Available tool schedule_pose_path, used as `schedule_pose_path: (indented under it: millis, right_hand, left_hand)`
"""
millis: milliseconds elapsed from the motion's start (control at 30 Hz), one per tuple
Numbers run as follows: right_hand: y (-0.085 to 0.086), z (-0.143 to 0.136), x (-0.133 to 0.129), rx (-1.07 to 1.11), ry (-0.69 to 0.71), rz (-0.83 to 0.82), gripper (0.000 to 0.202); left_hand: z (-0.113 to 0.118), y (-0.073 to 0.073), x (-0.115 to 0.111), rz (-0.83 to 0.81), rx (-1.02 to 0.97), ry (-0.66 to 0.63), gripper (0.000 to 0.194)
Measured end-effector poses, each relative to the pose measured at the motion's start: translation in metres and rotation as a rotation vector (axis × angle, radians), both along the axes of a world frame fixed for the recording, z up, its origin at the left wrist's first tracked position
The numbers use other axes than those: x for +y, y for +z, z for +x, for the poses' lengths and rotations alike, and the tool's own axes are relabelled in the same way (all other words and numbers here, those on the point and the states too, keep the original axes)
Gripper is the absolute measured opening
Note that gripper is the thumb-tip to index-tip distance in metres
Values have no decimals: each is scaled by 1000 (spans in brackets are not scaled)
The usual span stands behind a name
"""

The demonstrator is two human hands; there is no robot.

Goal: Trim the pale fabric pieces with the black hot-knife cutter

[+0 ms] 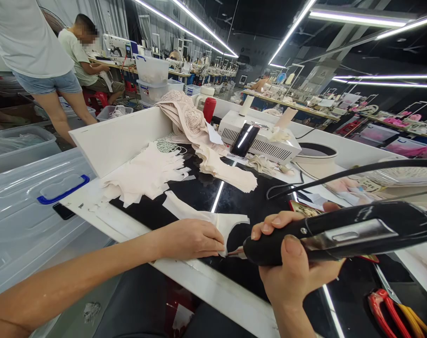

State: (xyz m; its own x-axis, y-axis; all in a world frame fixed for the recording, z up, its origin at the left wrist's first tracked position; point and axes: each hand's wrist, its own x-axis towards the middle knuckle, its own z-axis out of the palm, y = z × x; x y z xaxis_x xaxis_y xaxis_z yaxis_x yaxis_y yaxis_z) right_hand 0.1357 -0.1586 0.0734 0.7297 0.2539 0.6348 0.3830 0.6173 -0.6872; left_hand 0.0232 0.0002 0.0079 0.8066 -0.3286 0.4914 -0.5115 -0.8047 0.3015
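My left hand (194, 238) pinches the lower end of a cream fabric piece (224, 221) near the front edge of the black tabletop (202, 185). My right hand (294, 258) is wrapped round a black handheld tool (333, 232) with a cable running off to the right. The tool's narrow tip (237, 252) points left, close beside the fabric end at my left fingertips; whether they touch is hard to tell. Behind my left hand lies a spread pile of cream pieces (146, 171), and a second stack (227, 169) sits further right.
Red-handled scissors (387, 312) lie at the lower right. A white vented box (259, 138), a phone (244, 140) and a red cylinder (209, 110) stand at the back. A clear bin (34, 206) is on the left. One person (41, 42) stands and another (80, 61) sits beyond.
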Motion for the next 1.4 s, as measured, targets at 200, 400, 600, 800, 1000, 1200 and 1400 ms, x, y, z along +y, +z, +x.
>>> schedule_pose_path:
  millis: [200,400,600,800,1000,1200,1400]
  right_hand:
    - [0,1,-1,2,-6,-5,58]
    - [2,-1,-1,16,-14,-14,61]
    - [9,-1,0,30,-42,3,53]
    - [5,-1,1,19,-41,-10,53]
    - [3,-2,2,-5,-18,-5,57]
    - [6,-5,1,-2,-26,-36,46]
    - [5,-4,3,19,-19,-10,48]
  left_hand:
    - [0,0,0,-11,-13,4,14]
    - [1,1,0,-26,-25,-6,12]
    - [0,1,-1,-6,-19,5,14]
    - [0,0,-1,-15,-33,-16,14]
    - [0,0,-1,-17,-31,-9,13]
    - [2,-1,-1,-17,-3,-9,14]
    - [0,2,-1,-26,6,-11,20]
